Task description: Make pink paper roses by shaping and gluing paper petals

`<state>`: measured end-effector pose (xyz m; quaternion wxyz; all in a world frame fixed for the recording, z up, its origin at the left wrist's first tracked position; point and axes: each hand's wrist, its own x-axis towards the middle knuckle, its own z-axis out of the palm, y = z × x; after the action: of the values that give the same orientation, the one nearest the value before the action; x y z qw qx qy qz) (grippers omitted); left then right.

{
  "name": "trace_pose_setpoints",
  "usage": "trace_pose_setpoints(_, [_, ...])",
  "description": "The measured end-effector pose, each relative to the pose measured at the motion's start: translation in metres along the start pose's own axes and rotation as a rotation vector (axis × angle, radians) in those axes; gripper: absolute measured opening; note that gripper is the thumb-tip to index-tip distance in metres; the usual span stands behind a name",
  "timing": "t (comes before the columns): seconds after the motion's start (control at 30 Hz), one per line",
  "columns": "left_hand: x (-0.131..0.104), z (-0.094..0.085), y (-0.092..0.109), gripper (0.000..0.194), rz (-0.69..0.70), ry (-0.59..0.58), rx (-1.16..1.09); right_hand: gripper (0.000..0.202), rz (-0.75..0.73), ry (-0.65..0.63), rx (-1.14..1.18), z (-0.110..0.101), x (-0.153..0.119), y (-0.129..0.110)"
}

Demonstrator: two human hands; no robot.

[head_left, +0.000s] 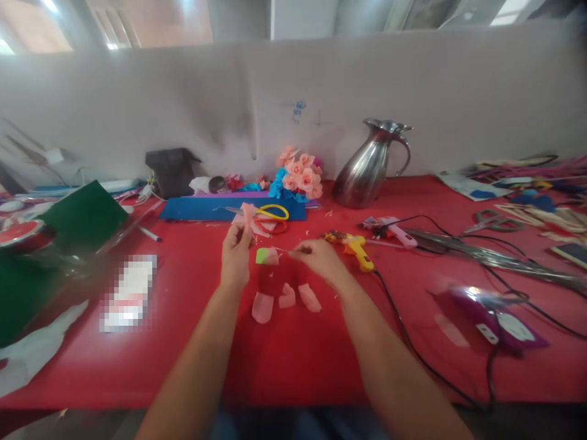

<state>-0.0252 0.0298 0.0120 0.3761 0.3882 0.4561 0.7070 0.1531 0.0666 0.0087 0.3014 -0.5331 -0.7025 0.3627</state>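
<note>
My left hand (pixel 236 244) is closed on a piece of pink paper (pixel 248 214), held upright in front of the scissors (pixel 274 212) with yellow and red handles. To its right, my right hand (pixel 313 255) pinches something thin and pale that points left; its exact form is too small to make out. Between and just below the hands lies a small green piece (pixel 262 256) beside a pink one (pixel 272 256). Nearer the front, pink paper petals (pixel 263 307) (pixel 287 296) (pixel 310 297) rest on the red table (pixel 302 360).
A yellow glue gun (pixel 362 252) and a pink one (pixel 398 232) lie at right with black cables. Behind stand a steel jug (pixel 367 165) and paper flowers (pixel 303 174). Green sheets (pixel 85 214) are left; a purple object (pixel 509 324) sits front right.
</note>
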Motion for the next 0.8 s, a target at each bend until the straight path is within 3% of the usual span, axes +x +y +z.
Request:
trace_pose_setpoints(0.13, [-0.002, 0.001, -0.002, 0.023, -0.022, -0.007, 0.051, 0.027, -0.037, -0.256, 0.068, -0.012, -0.007, -0.009])
trace_pose_setpoints(0.23, [-0.002, 0.002, -0.003, 0.024, -0.035, -0.006, 0.046, 0.021, -0.168, -0.451, 0.154, -0.027, -0.014, -0.020])
trace_pose_setpoints(0.33, [-0.002, 0.002, -0.002, 0.023, -0.070, 0.006, 0.045, 0.028, -0.304, -0.549, 0.138, -0.038, -0.018, -0.026])
trace_pose_setpoints(0.43, [-0.003, 0.002, -0.001, 0.020, -0.097, 0.006, 0.053, 0.020, -0.289, -0.441, 0.115, -0.029, -0.013, -0.021])
trace_pose_setpoints(0.5, [-0.003, 0.003, -0.001, 0.018, -0.095, 0.009, 0.044, 0.018, -0.216, -0.191, 0.101, -0.010, -0.006, -0.013])
trace_pose_setpoints(0.6, [-0.004, 0.004, 0.000, 0.015, -0.092, 0.035, 0.014, 0.016, -0.138, 0.044, -0.121, 0.026, 0.003, -0.003])
trace_pose_setpoints(0.7, [-0.002, 0.002, -0.002, 0.016, -0.151, 0.048, 0.028, 0.012, -0.175, 0.101, -0.315, 0.051, 0.007, 0.001])
trace_pose_setpoints(0.8, [0.001, -0.001, -0.006, 0.019, -0.293, 0.054, 0.117, 0.009, -0.165, 0.073, -0.305, 0.055, 0.007, 0.004])
